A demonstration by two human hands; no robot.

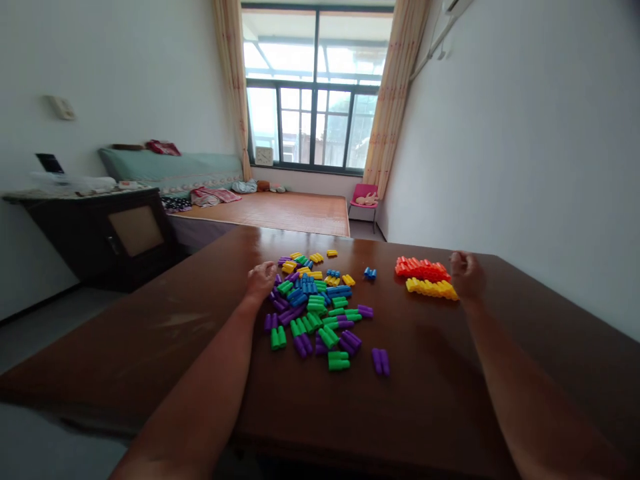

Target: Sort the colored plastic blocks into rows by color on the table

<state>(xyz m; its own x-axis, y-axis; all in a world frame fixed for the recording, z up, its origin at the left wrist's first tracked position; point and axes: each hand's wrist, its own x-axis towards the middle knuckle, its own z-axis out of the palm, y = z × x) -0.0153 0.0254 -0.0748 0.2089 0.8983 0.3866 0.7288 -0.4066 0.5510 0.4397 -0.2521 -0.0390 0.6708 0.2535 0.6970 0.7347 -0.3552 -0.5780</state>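
Note:
My left hand (261,279) is at the left edge of a loose pile of plastic toy blocks, its fingers curled together; anything inside them is hidden. The pile mixes green blocks (317,304), blue blocks (309,285), purple blocks (292,313) and yellow blocks (314,274), each shaped like joined tubes. On the right, my right hand (465,272) is closed at the right end of two rows of blocks, its grip hidden. The orange row (421,268) lies behind the yellow row (431,288); the hand covers part of their ends.
The blocks lie on a glossy brown table (420,400). One purple block (381,361) sits apart near the front, and a blue one (370,273) lies between pile and rows. Beyond are a bed (300,210), a pink chair (365,197) and a dark cabinet (95,233).

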